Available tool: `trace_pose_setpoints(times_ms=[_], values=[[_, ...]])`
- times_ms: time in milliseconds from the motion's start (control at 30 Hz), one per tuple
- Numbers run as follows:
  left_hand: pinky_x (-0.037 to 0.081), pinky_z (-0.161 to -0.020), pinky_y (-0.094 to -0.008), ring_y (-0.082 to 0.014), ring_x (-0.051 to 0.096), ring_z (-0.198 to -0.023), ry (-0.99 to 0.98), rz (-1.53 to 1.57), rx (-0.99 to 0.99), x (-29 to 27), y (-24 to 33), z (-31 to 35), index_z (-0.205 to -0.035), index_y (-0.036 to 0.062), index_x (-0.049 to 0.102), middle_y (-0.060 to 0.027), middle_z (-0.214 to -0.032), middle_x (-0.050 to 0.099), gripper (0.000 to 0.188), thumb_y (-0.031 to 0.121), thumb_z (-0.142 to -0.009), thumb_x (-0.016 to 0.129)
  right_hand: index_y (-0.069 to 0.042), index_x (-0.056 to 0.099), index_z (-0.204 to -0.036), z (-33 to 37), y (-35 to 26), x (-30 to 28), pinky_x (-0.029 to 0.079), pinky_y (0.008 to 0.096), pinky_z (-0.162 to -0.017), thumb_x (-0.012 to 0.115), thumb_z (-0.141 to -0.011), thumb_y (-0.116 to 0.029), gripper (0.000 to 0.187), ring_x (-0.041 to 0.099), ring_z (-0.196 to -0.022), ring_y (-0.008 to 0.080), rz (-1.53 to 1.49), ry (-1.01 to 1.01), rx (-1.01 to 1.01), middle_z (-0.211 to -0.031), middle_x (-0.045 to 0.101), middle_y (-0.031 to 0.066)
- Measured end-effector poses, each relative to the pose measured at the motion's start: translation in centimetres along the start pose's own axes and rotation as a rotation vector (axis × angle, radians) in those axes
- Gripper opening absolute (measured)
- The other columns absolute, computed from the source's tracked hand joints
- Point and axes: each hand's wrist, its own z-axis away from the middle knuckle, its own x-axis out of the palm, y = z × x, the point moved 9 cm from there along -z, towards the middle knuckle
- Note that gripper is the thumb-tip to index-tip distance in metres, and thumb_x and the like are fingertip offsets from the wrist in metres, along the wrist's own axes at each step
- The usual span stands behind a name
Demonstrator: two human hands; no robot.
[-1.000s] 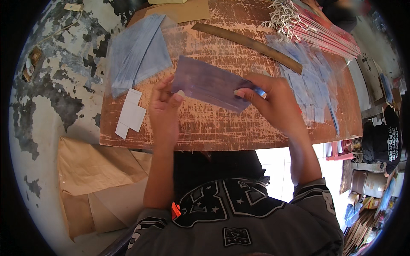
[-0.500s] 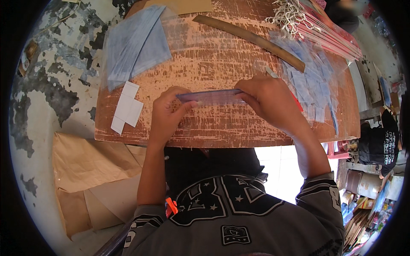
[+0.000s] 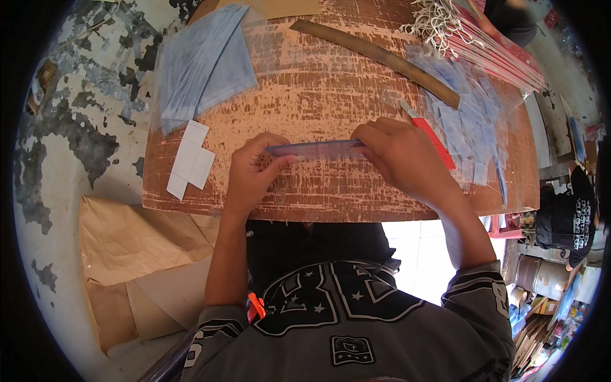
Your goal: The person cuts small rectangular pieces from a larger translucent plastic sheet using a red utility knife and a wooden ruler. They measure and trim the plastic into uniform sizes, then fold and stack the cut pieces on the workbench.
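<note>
Between my two hands a stack of clear bluish plastic sheets (image 3: 315, 149) is stretched level above the worn wooden table (image 3: 305, 191). My left hand (image 3: 251, 169) pinches its left end between thumb and fingers. At the other end my right hand (image 3: 401, 156) grips it, thumb below and fingers over the top. Just beyond the right hand lies a red cutter knife (image 3: 433, 141) with its blade end pointing away from me. A white cut-out card (image 3: 191, 160) rests on the table left of my left hand.
Large bluish plastic sheets (image 3: 207, 63) lie at the far left. A long brown strip (image 3: 375, 60) crosses the back. Small plastic pieces (image 3: 461, 124) are scattered at right, below pink sticks with white cords (image 3: 484, 48). Brown paper (image 3: 140, 239) is beside the table; a person (image 3: 563, 216) is at far right.
My right hand has shifted slightly down and left, uncovering more of the red cutter knife. The plastic stack has dropped slightly and stays held at both ends.
</note>
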Motion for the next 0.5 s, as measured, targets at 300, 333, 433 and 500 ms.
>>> trace_pose_setpoints(times_ms=[300,333,433,500], values=[[0.052,-0.083,-0.0297,-0.0144,0.068,-0.091,-0.022,0.036,-0.012,0.07,-0.55,0.15,-0.1,-0.0012,0.071,-0.0064,-0.095,0.072,0.014,0.003,-0.091,0.08,-0.006,0.062,-0.096,0.04,-0.22,-0.09,0.055,0.0495,-0.076,0.072,-0.092,-0.014,0.014,0.07,-0.089,0.0348,-0.009,0.015,-0.037,-0.087,0.068,0.0116],[0.052,-0.083,-0.0294,-0.0142,0.068,-0.091,-0.02,0.055,-0.019,0.13,-0.65,0.19,-0.1,-0.0013,0.07,-0.0063,-0.095,0.072,0.014,0.003,-0.091,0.08,-0.006,0.062,-0.096,0.04,-0.26,-0.11,0.054,0.0496,-0.076,0.072,-0.091,-0.014,0.015,0.07,-0.089,0.0349,-0.001,0.009,-0.032,-0.087,0.068,0.0119],[0.052,-0.083,-0.0283,-0.0135,0.067,-0.093,-0.027,0.059,-0.029,0.17,-0.68,0.37,-0.101,-0.0017,0.07,-0.0063,-0.099,0.072,0.014,0.001,-0.092,0.079,-0.005,0.062,-0.095,0.01,-0.56,-0.28,0.054,0.0498,-0.077,0.072,-0.09,-0.014,0.015,0.069,-0.09,0.035,0.019,0.006,-0.032,-0.087,0.068,0.0123],[0.053,-0.085,-0.0273,-0.0128,0.066,-0.096,-0.056,-0.005,-0.014,0.08,-0.46,0.25,-0.102,-0.0018,0.069,-0.0066,-0.103,0.071,0.012,-0.002,-0.093,0.077,-0.005,0.062,-0.094,-0.01,-0.54,-0.35,0.054,0.05,-0.077,0.072,-0.09,-0.014,0.014,0.069,-0.09,0.035,0.031,0.021,-0.047,-0.087,0.067,0.0124]])
